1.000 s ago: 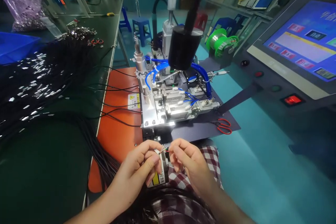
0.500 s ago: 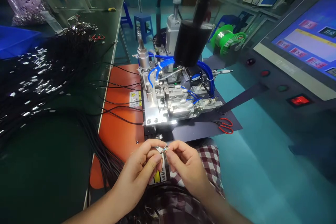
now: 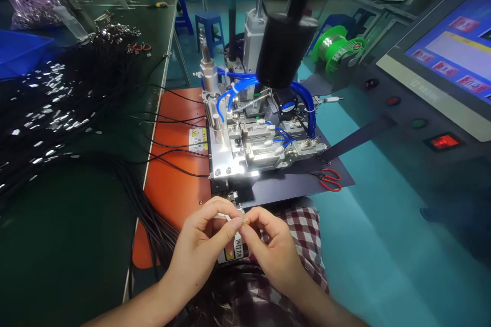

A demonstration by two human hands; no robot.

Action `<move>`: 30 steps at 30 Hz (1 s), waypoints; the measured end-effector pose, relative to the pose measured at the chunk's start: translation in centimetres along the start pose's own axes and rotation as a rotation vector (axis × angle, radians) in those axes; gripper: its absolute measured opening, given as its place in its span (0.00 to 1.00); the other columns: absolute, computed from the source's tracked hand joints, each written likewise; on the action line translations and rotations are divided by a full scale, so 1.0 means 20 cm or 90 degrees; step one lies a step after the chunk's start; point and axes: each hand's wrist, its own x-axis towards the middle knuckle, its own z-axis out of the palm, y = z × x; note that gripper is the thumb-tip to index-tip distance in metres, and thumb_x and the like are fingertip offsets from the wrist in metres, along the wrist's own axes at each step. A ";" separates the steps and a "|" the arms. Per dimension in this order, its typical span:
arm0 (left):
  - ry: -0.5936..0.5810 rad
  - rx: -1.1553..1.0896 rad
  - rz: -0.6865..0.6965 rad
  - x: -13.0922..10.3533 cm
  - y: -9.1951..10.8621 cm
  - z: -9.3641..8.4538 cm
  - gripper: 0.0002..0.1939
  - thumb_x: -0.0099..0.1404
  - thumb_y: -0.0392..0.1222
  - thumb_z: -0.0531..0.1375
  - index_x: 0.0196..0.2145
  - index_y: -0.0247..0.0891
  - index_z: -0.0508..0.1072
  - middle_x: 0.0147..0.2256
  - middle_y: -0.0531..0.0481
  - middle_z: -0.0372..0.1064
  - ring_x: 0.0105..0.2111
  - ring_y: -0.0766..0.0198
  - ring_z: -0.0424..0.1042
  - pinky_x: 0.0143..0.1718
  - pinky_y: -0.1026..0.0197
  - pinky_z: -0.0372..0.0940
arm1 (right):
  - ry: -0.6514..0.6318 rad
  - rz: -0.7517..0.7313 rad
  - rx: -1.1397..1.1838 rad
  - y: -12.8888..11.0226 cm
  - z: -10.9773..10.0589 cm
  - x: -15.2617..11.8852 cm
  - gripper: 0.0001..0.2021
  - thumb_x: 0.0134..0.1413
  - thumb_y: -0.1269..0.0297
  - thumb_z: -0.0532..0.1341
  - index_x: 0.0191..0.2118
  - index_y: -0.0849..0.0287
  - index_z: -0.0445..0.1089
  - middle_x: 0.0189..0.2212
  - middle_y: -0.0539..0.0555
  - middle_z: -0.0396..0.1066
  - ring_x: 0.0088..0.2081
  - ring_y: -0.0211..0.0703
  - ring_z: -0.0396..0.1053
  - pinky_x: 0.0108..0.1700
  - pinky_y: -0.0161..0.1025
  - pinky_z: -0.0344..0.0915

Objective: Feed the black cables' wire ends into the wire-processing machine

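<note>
My left hand [image 3: 201, 245] and my right hand [image 3: 274, 248] meet low in the middle of the head view. Their thumbs and forefingers pinch the thin wires [image 3: 245, 220] at a cable end, fingertips nearly touching. Most of these wires are hidden behind the fingers. Just beyond my hands stands a metal machine [image 3: 264, 145] with blue air hoses [image 3: 241, 83]. A white and yellow label [image 3: 237, 249] with printed characters shows beneath my fingers.
Black cables [image 3: 146, 214] lie in a bundle at left, and several cross the orange plate [image 3: 174, 138] into the machine. Red-handled scissors [image 3: 330, 180] rest on the dark base plate at right. A control panel [image 3: 433, 97] with a screen juts in from the right. A black cylinder [image 3: 286, 51] hangs above the machine.
My fingertips have drawn closer together, and the coloured wires that showed between them are now mostly covered. The view has shifted slightly; the machine stays as it was.
</note>
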 end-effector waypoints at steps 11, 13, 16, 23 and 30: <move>-0.021 -0.090 -0.111 0.00 -0.05 -0.02 0.10 0.64 0.47 0.59 0.34 0.37 0.68 0.21 0.59 0.53 0.22 0.72 0.50 0.22 0.69 0.47 | 0.019 0.042 0.045 0.03 0.04 0.00 0.09 0.57 0.63 0.60 0.27 0.60 0.65 0.21 0.46 0.60 0.21 0.33 0.54 0.22 0.31 0.55; -0.050 -0.066 -0.104 0.01 -0.04 -0.03 0.10 0.62 0.45 0.61 0.36 0.36 0.70 0.24 0.57 0.60 0.24 0.71 0.56 0.24 0.69 0.50 | 0.034 0.028 0.018 0.03 0.03 0.00 0.09 0.56 0.63 0.60 0.27 0.59 0.66 0.22 0.46 0.62 0.22 0.34 0.56 0.24 0.31 0.56; -0.044 -0.052 -0.099 0.02 -0.02 -0.03 0.08 0.60 0.43 0.62 0.34 0.35 0.71 0.27 0.54 0.64 0.26 0.71 0.59 0.25 0.69 0.53 | 0.032 -0.007 -0.026 0.03 -0.01 0.00 0.07 0.56 0.65 0.60 0.28 0.59 0.67 0.23 0.47 0.64 0.24 0.36 0.58 0.27 0.32 0.59; -0.035 -0.049 -0.102 0.01 -0.02 -0.02 0.08 0.59 0.42 0.63 0.32 0.35 0.71 0.24 0.57 0.62 0.24 0.73 0.57 0.23 0.70 0.52 | 0.023 -0.044 -0.017 0.02 -0.08 0.00 0.03 0.55 0.68 0.59 0.32 0.59 0.69 0.27 0.49 0.68 0.28 0.37 0.63 0.31 0.33 0.61; -0.032 -0.068 -0.109 0.02 -0.03 -0.02 0.08 0.59 0.41 0.63 0.32 0.35 0.70 0.26 0.55 0.65 0.26 0.71 0.61 0.26 0.70 0.56 | 0.015 0.000 0.023 0.00 -0.08 0.01 0.05 0.56 0.64 0.59 0.32 0.59 0.69 0.25 0.49 0.65 0.25 0.37 0.60 0.26 0.33 0.59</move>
